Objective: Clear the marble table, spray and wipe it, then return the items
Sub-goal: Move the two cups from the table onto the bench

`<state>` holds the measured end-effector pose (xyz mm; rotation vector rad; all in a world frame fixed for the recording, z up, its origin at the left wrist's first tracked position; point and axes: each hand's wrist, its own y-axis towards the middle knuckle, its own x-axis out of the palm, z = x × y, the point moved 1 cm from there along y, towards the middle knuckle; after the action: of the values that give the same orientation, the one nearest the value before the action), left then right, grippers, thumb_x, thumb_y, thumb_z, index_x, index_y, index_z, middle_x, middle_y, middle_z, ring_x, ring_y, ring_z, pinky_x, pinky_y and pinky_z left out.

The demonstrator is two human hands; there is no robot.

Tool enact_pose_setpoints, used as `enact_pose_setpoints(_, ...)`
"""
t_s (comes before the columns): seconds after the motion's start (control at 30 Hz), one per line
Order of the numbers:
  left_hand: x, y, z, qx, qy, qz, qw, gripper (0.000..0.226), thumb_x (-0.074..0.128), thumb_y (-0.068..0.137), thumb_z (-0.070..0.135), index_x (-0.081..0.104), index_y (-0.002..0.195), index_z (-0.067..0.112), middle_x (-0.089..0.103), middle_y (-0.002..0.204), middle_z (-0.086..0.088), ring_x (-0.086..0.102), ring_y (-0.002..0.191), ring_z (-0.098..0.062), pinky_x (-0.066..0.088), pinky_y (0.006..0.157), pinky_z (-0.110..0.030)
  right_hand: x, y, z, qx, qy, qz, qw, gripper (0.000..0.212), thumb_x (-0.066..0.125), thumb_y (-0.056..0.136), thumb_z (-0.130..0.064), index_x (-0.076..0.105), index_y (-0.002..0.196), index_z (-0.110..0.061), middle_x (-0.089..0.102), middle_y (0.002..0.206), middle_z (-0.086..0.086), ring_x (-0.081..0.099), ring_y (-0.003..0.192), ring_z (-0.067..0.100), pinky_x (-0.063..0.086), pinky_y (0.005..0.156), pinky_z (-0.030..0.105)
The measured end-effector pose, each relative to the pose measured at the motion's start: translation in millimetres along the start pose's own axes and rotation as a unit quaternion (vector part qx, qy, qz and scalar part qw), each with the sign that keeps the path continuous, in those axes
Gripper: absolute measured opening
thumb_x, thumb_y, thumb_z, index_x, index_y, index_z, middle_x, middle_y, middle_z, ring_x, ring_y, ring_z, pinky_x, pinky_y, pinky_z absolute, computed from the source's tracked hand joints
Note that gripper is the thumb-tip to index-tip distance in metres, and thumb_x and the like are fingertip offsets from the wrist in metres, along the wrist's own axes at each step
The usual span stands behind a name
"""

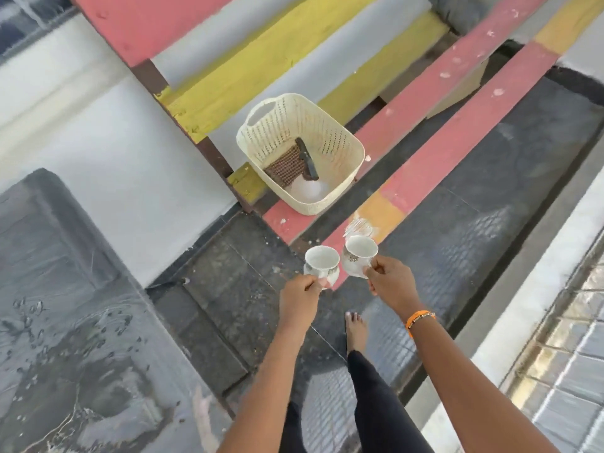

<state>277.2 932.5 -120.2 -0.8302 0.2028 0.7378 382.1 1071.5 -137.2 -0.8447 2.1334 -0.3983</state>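
- Left hand [299,294], nearest, pinches the handle of a white teacup [322,263], empty inside.
- Right hand [390,282], orange wristband [420,318], grasps a second white teacup [359,255], also empty; cups nearly touch.
- Beyond them, a cream basket [346,142] sits on the pink bench slats [457,76], holding a spray bottle [307,179] and a brown cloth [284,168].
- The dark marble table [65,289] lies far left.

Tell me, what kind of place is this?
Probably an outdoor terrace or veranda: a painted slatted bench, a dark tiled floor, and a dark marble table beside a plain wall.
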Motion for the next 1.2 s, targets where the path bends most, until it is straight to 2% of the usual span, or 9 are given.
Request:
enact_pose_setpoints(0.17, 42, 43, 1, -0.008, 0.004, 0.022, 1.000, 0.030, 0.055, 0.092, 0.017, 0.065, 0.078, -0.007, 0.058, 0.069, -0.024, 0.049, 0.064, -0.024, 0.036, 0.063, -0.032, 0, 58, 15, 0.009, -0.055, -0.020, 0.998, 0.033, 0.057, 0.088, -0.016, 0.041, 0.059, -0.018, 0.064, 0.073, 0.015, 0.062, 0.076, 0.035, 0.051, 0.072, 0.040)
enact_pose_setpoints(0.33, 69, 70, -10, -0.004, 0.004, 0.049, 0.999, 0.018, 0.059, 0.090, 0.013, 0.071, 0.093, -0.001, 0.069, 0.088, -0.015, 0.065, 0.084, -0.031, 0.052, 0.080, -0.045, 9, 95, 33, 0.002, -0.057, -0.033, 0.998, 0.019, 0.056, 0.089, -0.011, 0.048, 0.073, -0.007, 0.063, 0.075, 0.019, 0.064, 0.077, 0.038, 0.055, 0.072, 0.047)
enact_pose_setpoints(0.43, 78, 77, -19, 0.027, 0.026, 0.060, 0.998, 0.015, 0.061, 0.088, 0.012, 0.072, 0.093, 0.002, 0.069, 0.087, -0.009, 0.065, 0.080, -0.024, 0.052, 0.076, -0.039, 17, 105, 41, -0.006, -0.056, -0.032, 0.998, 0.017, 0.056, 0.090, -0.009, 0.049, 0.074, -0.007, 0.063, 0.076, 0.018, 0.065, 0.078, 0.037, 0.054, 0.070, 0.044)
enact_pose_setpoints(0.57, 89, 81, -35, 0.064, 0.052, 0.087, 0.993, 0.014, 0.064, 0.086, 0.010, 0.073, 0.094, 0.005, 0.070, 0.090, -0.005, 0.059, 0.078, -0.012, 0.042, 0.070, -0.009, 26, 111, 50, -0.022, -0.068, -0.032, 0.997, 0.015, 0.053, 0.091, -0.010, 0.049, 0.076, -0.006, 0.061, 0.075, 0.014, 0.063, 0.077, 0.035, 0.054, 0.069, 0.047)
enact_pose_setpoints(0.73, 102, 77, -51, 0.020, 0.024, 0.090, 0.995, 0.015, 0.060, 0.089, 0.006, 0.072, 0.098, 0.006, 0.065, 0.090, -0.006, 0.053, 0.073, -0.008, 0.039, 0.067, -0.008, 32, 109, 61, -0.025, -0.040, -0.028, 0.999, 0.013, 0.057, 0.090, -0.008, 0.056, 0.080, 0.000, 0.063, 0.079, 0.016, 0.062, 0.077, 0.035, 0.053, 0.072, 0.053)
enact_pose_setpoints(0.83, 105, 77, -51, -0.021, -0.004, 0.083, 0.996, 0.019, 0.057, 0.091, 0.010, 0.068, 0.105, 0.007, 0.063, 0.097, -0.005, 0.058, 0.084, -0.014, 0.046, 0.076, -0.021, 33, 107, 64, -0.019, -0.015, -0.038, 0.999, 0.008, 0.058, 0.090, -0.010, 0.060, 0.096, -0.006, 0.063, 0.087, 0.007, 0.061, 0.080, 0.028, 0.056, 0.073, 0.040)
enact_pose_setpoints(0.93, 103, 75, -48, -0.047, -0.032, 0.075, 0.996, 0.026, 0.059, 0.089, 0.014, 0.062, 0.115, 0.010, 0.058, 0.102, -0.002, 0.056, 0.088, -0.012, 0.042, 0.072, -0.008, 30, 99, 65, -0.026, -0.019, -0.023, 0.999, 0.020, 0.057, 0.090, -0.013, 0.054, 0.110, -0.013, 0.058, 0.086, -0.003, 0.057, 0.079, 0.017, 0.041, 0.060, 0.016)
enact_pose_setpoints(1.03, 98, 63, -45, -0.082, -0.073, 0.098, 0.989, 0.027, 0.061, 0.088, 0.016, 0.060, 0.115, 0.014, 0.057, 0.098, -0.002, 0.053, 0.084, -0.012, 0.040, 0.070, -0.012, 28, 84, 57, -0.024, -0.006, -0.003, 1.000, 0.012, 0.054, 0.091, -0.013, 0.051, 0.102, -0.017, 0.053, 0.074, -0.009, 0.052, 0.071, 0.013, 0.038, 0.057, 0.015)
enact_pose_setpoints(1.2, 70, 29, -31, -0.130, -0.176, 0.153, 0.964, 0.017, 0.053, 0.092, 0.018, 0.063, 0.106, 0.021, 0.061, 0.098, -0.004, 0.058, 0.094, -0.021, 0.048, 0.085, -0.034, 34, 45, 13, -0.084, 0.031, -0.035, 0.995, 0.006, 0.052, 0.092, -0.012, 0.057, 0.095, -0.010, 0.056, 0.073, -0.008, 0.052, 0.068, 0.007, 0.036, 0.055, 0.016)
